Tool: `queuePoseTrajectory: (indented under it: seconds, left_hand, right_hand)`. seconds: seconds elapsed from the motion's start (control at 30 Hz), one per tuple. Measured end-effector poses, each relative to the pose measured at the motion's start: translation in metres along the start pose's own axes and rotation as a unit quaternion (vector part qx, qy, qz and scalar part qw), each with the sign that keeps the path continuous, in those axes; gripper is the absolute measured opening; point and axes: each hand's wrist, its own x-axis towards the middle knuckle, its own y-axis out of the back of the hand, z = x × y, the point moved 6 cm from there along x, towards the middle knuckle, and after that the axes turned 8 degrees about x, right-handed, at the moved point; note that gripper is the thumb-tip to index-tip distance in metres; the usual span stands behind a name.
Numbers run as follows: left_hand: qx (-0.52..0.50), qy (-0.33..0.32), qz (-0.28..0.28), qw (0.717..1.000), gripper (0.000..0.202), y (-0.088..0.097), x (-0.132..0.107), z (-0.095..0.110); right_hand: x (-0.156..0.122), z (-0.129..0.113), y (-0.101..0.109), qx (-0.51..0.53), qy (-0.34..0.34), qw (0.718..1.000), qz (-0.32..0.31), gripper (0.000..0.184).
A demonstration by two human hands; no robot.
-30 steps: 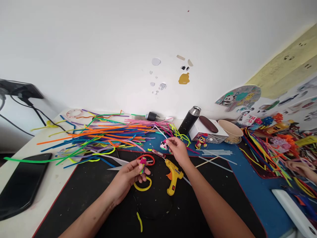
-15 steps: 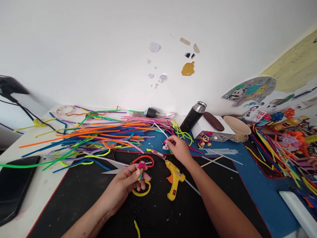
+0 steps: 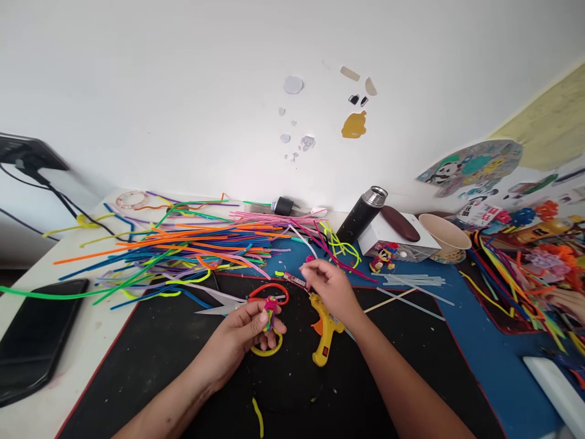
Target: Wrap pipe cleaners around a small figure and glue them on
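My left hand (image 3: 240, 329) holds a small pipe-cleaner figure (image 3: 270, 311) upright between thumb and fingers, magenta on top with yellow, green and purple below. My right hand (image 3: 329, 283) has its fingers pinched together just above the glue gun's nozzle; what they hold, if anything, is hidden. A bit of a pink piece (image 3: 311, 259) shows right behind those fingers. The yellow glue gun (image 3: 325, 341) lies on the black mat, its front partly covered by my right hand. Scissors (image 3: 274, 286) with red and yellow handles lie behind my left hand.
Loose pipe cleaners (image 3: 219, 241) spread across the back left. A black flask (image 3: 361, 213), a white box (image 3: 397, 235), a small finished figure (image 3: 382, 259) and clear glue sticks (image 3: 411, 279) stand or lie back right. Another person's hand (image 3: 567, 300) shows at the right edge.
My right hand has come down and nearer, from the small pink-and-white piece to above the glue gun's front. My left hand keeps the figure; the view has shifted slightly.
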Motion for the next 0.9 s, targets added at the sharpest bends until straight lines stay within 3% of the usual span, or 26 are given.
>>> queuePoseTrajectory:
  seconds: [0.1, 0.2, 0.43, 0.6, 0.9]
  left_hand:
    - [0.003, -0.001, -0.010, 1.000, 0.039, -0.003, 0.000, 0.001]
    - [0.009, -0.005, -0.024, 1.000, 0.041, -0.007, -0.001, 0.003]
    - [0.029, -0.009, -0.039, 0.999, 0.044, -0.008, -0.004, 0.006]
    - [0.120, -0.017, -0.034, 0.992, 0.049, -0.004, -0.005, 0.014]
    - [0.158, -0.015, -0.059, 0.986, 0.042, -0.005, -0.003, 0.013]
  right_hand:
    - [-0.020, -0.009, -0.037, 0.072, -0.029, 0.990, -0.119, 0.030]
    - [-0.032, -0.011, -0.058, 0.104, -0.049, 0.978, -0.174, 0.033]
    - [-0.035, -0.006, -0.060, 0.105, -0.039, 0.982, -0.153, 0.033]
    - [-0.036, -0.012, -0.052, 0.096, -0.030, 0.988, -0.116, 0.034]
    - [-0.042, -0.016, -0.054, 0.116, -0.031, 0.983, -0.138, 0.027]
